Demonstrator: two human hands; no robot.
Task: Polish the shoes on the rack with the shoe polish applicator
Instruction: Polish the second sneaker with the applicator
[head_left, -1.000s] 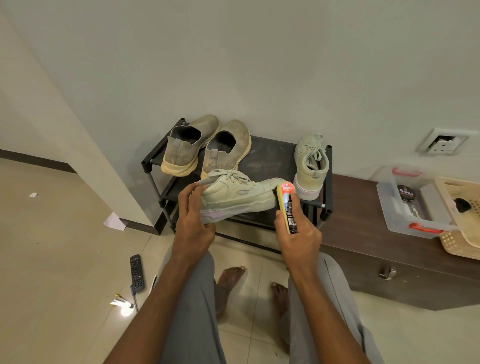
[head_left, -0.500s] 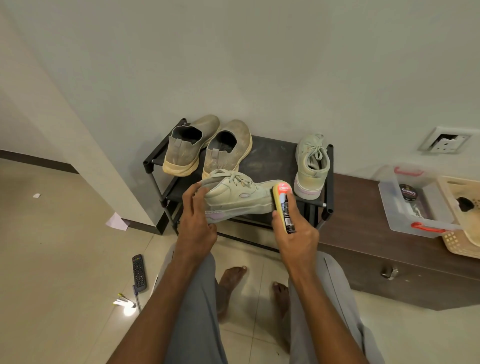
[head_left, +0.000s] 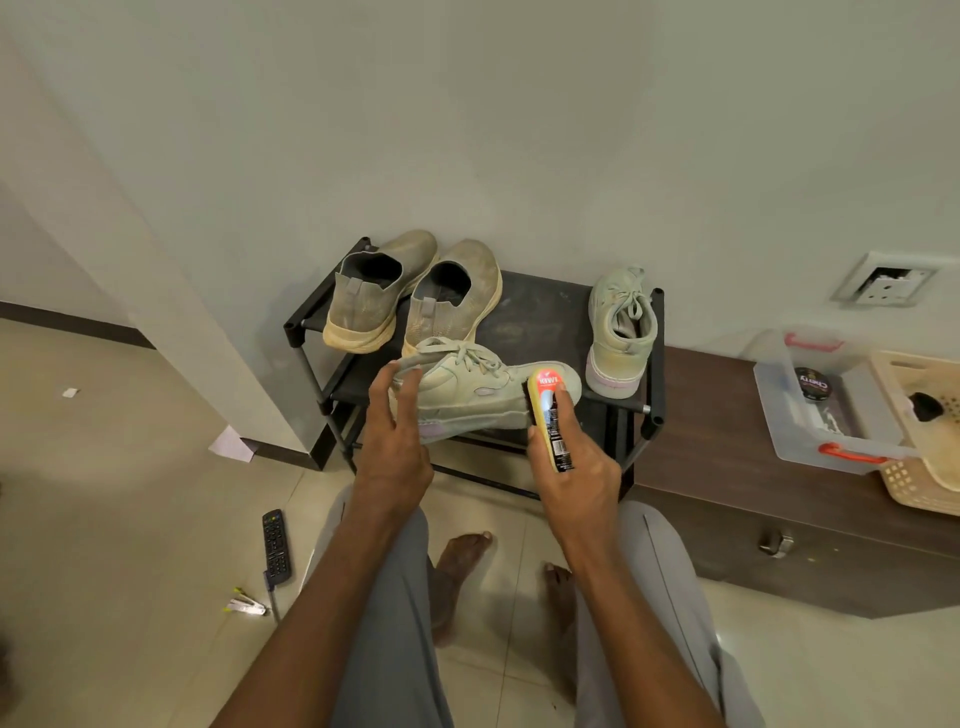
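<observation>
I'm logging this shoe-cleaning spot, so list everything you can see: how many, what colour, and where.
Sneakers: two, pale green; one held, one on rack's right end.
Slip-on shoes: two, tan, rack's left.
Rack: one, black, against wall.
Polish applicator: one, yellow, against the held sneaker.
Cabinet: one, brown, right.
Bin: one, clear, on cabinet.
Basket: one, cream, beside bin.
Remote: one, black, floor.
Hands: left holds sneaker; right grips applicator.

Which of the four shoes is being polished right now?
The pale green sneaker held off the rack; the other three sit on it.
</observation>
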